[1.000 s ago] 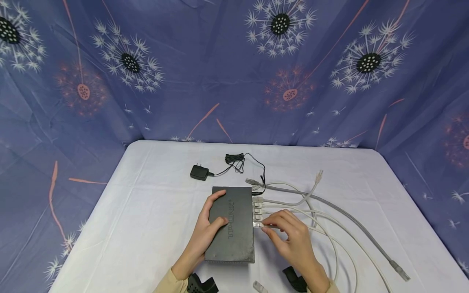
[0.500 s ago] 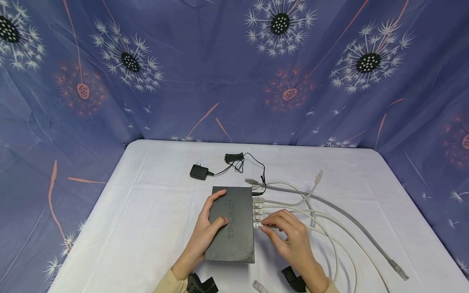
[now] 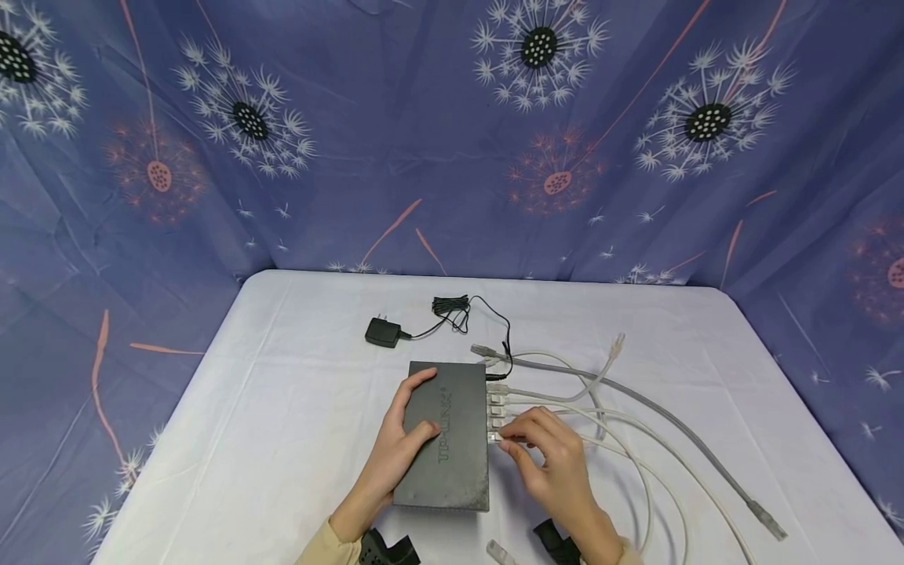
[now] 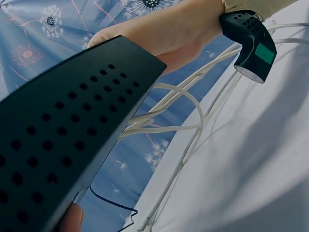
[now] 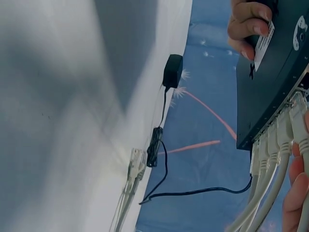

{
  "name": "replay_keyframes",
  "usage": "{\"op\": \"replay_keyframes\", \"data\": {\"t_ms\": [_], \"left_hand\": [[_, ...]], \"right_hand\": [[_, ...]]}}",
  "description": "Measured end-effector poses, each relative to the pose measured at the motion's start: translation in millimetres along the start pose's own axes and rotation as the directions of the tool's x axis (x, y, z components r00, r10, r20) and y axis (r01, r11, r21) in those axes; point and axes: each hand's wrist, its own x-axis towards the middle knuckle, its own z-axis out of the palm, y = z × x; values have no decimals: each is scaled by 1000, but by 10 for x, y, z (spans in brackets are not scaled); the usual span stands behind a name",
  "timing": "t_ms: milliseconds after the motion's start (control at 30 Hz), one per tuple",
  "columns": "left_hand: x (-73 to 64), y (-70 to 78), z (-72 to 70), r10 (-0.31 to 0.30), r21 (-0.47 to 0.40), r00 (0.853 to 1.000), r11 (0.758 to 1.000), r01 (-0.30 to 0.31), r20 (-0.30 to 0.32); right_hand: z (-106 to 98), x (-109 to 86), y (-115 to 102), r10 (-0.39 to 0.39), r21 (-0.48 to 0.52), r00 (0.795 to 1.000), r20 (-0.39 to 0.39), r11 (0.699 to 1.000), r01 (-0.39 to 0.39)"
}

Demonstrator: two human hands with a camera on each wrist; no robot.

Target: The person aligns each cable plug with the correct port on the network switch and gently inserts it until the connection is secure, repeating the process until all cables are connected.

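My left hand (image 3: 388, 451) grips a dark TP-LINK network switch (image 3: 462, 479) by its left side, thumb on top. In the right wrist view its curled fingers (image 5: 248, 26) hold the underside, by a white label. Several white network cables (image 5: 270, 183) are plugged in a row along the switch's right edge. At the row's near end, my right hand (image 3: 554, 455) pinches the clear plug (image 5: 298, 108) of another white network cable; it sits at a port, but how deep I cannot tell. In the left wrist view the switch's perforated side (image 4: 63, 130) hides most of the right hand.
A black power adapter (image 3: 384, 332) with a bundled cord (image 3: 452, 306) lies behind the switch, its cord running to the switch. A grey network cable (image 3: 657, 404) crosses the right of the white table (image 3: 212, 439). A loose plug (image 3: 500, 552) lies at the front edge.
The right hand has shifted slightly left, its fingertips closer to the switch with the plug. The switch has tilted or dipped a little in the left hand, whose grip looks the same.
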Motion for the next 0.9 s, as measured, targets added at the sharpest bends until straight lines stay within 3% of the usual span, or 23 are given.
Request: {"op": "replay_keyframes", "data": {"t_ms": [400,900], "left_hand": [[-21,-16,-26,10,17,1000,1000,-10,-17],[-55,-40,-43,15,29,1000,999,-15,-13]], "right_hand": [[80,-34,-13,20,62,1000,-6,998,-20],[152,-46,-27,-38,25,999,-35,999,39]]}}
